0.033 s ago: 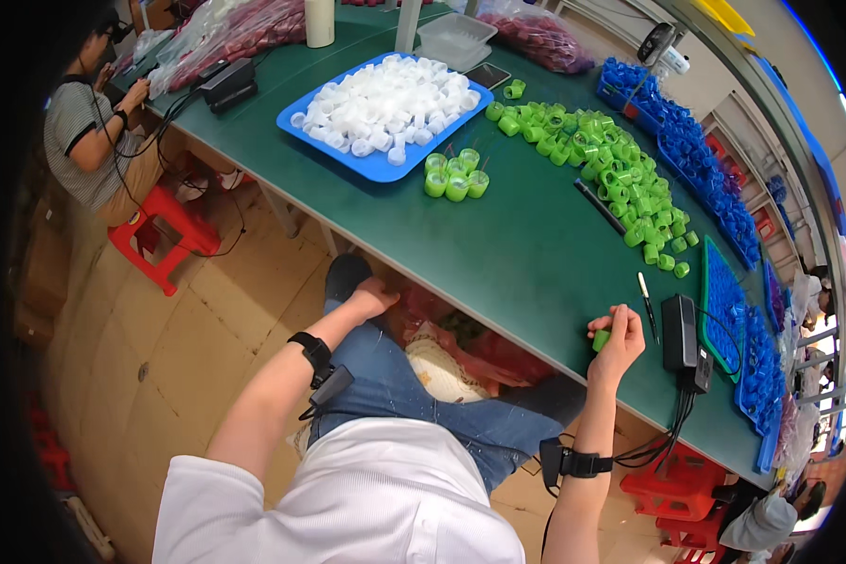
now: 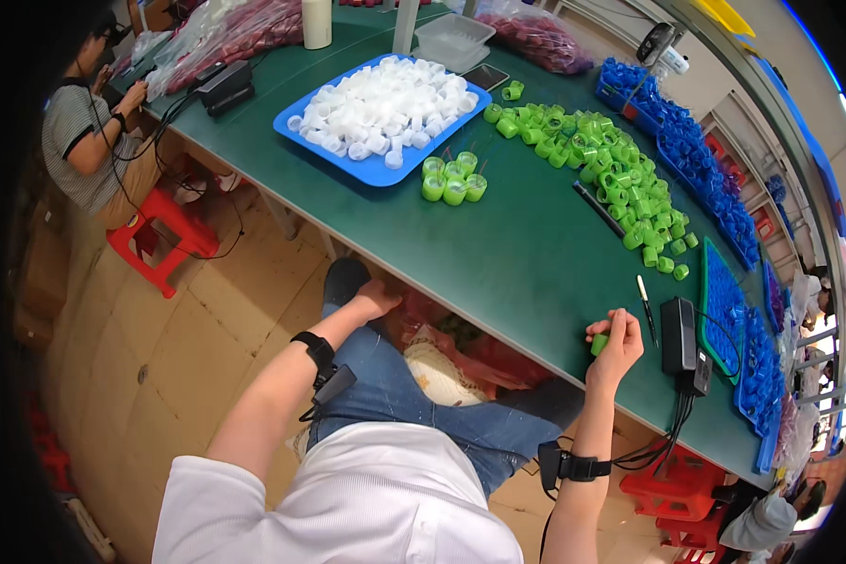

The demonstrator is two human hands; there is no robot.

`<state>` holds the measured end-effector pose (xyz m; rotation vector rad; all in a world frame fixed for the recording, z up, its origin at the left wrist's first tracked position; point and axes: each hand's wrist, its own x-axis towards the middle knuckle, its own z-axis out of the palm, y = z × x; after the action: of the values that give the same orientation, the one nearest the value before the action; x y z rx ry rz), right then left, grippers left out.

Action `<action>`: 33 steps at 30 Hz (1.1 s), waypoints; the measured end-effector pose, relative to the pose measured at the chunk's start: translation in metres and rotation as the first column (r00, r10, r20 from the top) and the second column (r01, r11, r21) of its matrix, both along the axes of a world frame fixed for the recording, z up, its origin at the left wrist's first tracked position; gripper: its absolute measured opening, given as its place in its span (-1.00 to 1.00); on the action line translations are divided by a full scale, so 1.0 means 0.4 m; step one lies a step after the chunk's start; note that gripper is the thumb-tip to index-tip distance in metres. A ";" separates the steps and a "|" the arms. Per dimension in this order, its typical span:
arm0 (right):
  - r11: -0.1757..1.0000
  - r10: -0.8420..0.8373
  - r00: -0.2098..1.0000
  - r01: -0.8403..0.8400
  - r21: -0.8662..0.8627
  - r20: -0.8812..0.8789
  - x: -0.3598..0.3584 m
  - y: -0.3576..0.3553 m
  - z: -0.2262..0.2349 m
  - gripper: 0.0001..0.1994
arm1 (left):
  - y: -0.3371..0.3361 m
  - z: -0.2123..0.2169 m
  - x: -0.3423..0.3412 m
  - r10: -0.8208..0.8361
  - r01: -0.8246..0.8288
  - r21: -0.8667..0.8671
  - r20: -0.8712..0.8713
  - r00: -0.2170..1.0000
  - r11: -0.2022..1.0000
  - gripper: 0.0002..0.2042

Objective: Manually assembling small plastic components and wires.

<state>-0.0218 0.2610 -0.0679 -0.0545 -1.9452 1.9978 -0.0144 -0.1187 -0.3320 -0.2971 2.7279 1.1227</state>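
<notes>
Clock read from mid-view, 12 at top. I see the right hand [image 2: 618, 344] between 3 and 4, fingers clamped on a green cup [image 2: 599, 345] over the table [image 2: 508, 249] edge. Left hand [image 2: 379, 299] near centre, about 8, fingers curled; can't tell whether it grips anything. Blue tray [image 2: 378, 176] toward 11–12, heaped with white caps [image 2: 385, 105]. Green cup cluster [image 2: 454, 177] just beside it, between 12 and 1; bigger loose green pile [image 2: 620, 179] at 2. Clear box [image 2: 453, 42] at 12. Clear bags, dark red pieces inside: one [image 2: 230, 45] at 11, another [image 2: 540, 42] at 1.
</notes>
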 end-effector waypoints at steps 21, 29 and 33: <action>0.996 -0.063 0.993 0.056 0.070 0.104 -0.017 0.011 0.000 -0.81 | 0.112 -0.031 -0.061 0.373 -0.331 0.451 -0.005 0.928 0.829 -0.67; 0.997 -0.052 0.995 0.047 0.063 0.083 -0.024 0.016 -0.007 -0.83 | 0.153 -0.039 -0.133 0.423 -0.426 0.498 0.126 0.897 0.755 -0.69; 0.997 -0.064 0.994 0.060 0.052 0.088 -0.024 0.008 -0.002 -0.83 | 0.147 -0.018 -0.243 0.439 -0.450 0.511 0.151 0.886 0.732 -0.71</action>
<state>-0.0315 0.2640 -0.0689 -0.1928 -2.0216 1.9375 -0.1118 -0.0600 -0.3392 -0.8975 2.2328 1.9286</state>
